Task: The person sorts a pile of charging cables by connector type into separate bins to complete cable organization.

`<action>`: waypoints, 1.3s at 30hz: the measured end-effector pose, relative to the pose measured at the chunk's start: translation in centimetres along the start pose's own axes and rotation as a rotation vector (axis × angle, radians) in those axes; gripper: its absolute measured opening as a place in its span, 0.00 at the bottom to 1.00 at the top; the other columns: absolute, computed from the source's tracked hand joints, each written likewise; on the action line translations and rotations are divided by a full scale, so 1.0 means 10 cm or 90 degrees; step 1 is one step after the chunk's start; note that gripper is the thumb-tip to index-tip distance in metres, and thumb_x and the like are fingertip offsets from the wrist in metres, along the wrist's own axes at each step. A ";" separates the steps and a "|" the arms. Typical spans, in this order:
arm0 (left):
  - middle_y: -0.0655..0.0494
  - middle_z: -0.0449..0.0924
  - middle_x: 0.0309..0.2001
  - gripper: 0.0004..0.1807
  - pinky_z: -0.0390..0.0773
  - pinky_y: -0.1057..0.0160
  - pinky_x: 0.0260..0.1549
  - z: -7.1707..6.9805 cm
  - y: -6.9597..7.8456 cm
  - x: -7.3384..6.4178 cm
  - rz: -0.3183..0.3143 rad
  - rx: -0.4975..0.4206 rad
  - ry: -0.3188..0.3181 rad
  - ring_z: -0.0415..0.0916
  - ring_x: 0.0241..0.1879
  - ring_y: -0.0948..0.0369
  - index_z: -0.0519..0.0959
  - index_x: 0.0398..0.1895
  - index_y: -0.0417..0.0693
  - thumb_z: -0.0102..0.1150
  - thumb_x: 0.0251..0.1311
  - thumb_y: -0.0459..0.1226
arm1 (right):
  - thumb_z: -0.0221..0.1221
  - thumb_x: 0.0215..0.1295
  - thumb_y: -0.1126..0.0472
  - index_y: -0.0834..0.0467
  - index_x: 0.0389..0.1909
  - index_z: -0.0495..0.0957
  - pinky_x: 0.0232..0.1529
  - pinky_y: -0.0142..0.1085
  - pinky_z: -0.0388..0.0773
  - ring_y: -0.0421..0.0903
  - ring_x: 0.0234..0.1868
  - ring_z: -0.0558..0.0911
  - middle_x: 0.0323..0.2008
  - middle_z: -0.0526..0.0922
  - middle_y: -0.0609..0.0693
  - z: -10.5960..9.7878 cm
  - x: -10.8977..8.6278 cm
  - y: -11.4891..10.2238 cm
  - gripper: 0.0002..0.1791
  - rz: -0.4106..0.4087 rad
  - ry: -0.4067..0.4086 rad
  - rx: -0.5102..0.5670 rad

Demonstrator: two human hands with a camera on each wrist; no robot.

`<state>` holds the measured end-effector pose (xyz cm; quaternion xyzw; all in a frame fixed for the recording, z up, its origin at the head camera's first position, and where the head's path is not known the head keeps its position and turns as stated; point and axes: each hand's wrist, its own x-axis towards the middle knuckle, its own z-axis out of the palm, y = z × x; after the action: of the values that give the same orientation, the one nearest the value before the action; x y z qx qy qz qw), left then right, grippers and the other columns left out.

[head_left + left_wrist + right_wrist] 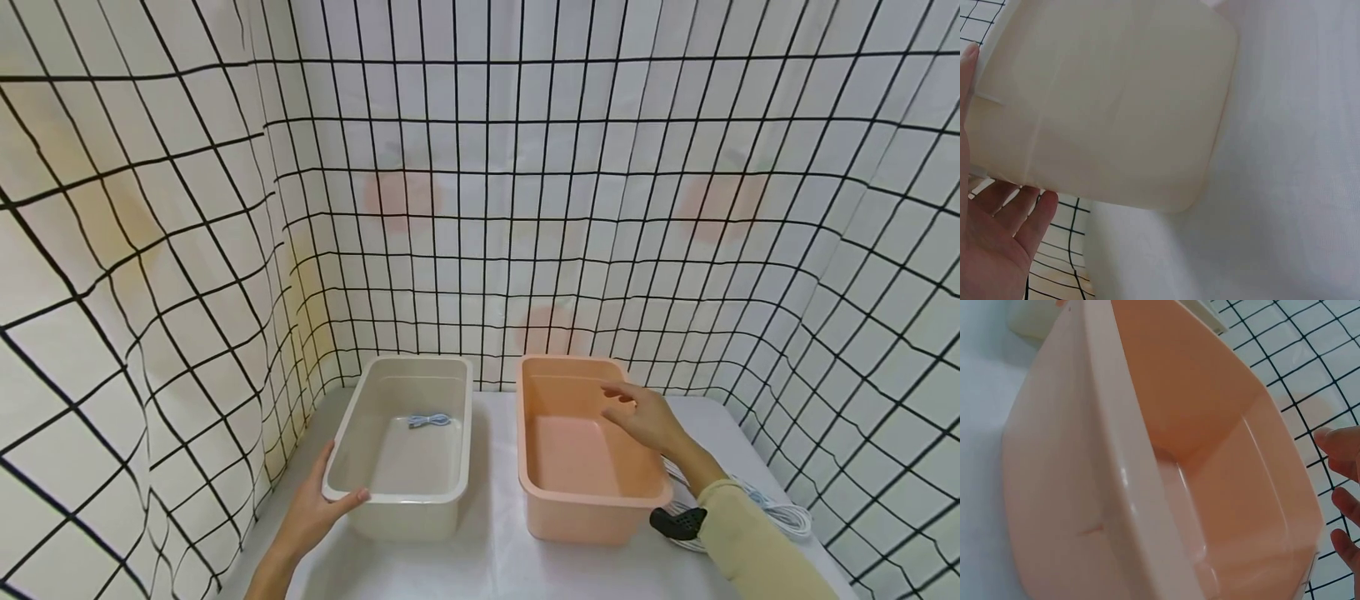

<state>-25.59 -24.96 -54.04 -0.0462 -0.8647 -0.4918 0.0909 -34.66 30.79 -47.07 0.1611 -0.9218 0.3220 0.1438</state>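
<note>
My left hand (311, 507) holds the near left corner of a cream plastic tub (405, 512), thumb along the front rim and fingers against its left side. In the left wrist view the tub's outer wall (1116, 106) fills much of the picture. A small tied bundle of light blue cable (429, 421) lies on the tub's floor. Over the right rim of the peach plastic tub (577, 518) hovers my right hand (643, 414), fingers loosely bent and nothing between them. In the right wrist view its fingertips (1344, 500) show beyond that tub's rim.
Coiled white cables (783, 515) lie on the table right of the peach tub, partly hidden under my right forearm. A black wire grid (487, 217) with white cloth behind it encloses the back and both sides. White cloth (491, 500) covers the table.
</note>
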 end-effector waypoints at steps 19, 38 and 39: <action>0.26 0.66 0.69 0.60 0.72 0.36 0.58 0.01 0.00 0.00 0.006 -0.008 0.000 0.74 0.60 0.37 0.48 0.83 0.40 0.78 0.55 0.45 | 0.67 0.70 0.54 0.63 0.65 0.77 0.47 0.64 0.79 0.67 0.53 0.81 0.54 0.84 0.62 -0.21 -0.32 0.31 0.28 0.029 0.042 -0.041; 0.25 0.64 0.70 0.60 0.71 0.34 0.59 0.00 0.00 0.00 -0.004 0.001 -0.002 0.73 0.61 0.35 0.47 0.83 0.40 0.77 0.56 0.45 | 0.67 0.71 0.55 0.65 0.67 0.75 0.48 0.65 0.77 0.69 0.55 0.79 0.56 0.82 0.67 -0.42 -0.62 0.57 0.29 0.082 0.070 -0.058; 0.25 0.64 0.70 0.60 0.71 0.34 0.59 0.00 0.00 0.00 -0.005 0.003 -0.002 0.73 0.61 0.35 0.47 0.83 0.40 0.77 0.56 0.46 | 0.67 0.71 0.54 0.65 0.67 0.74 0.48 0.65 0.78 0.69 0.55 0.79 0.56 0.82 0.67 -0.43 -0.65 0.59 0.30 0.086 0.069 -0.058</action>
<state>-25.62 -24.97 -54.07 -0.0434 -0.8660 -0.4903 0.0877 -30.39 39.21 -49.43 0.0741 -0.9351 0.2969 0.1787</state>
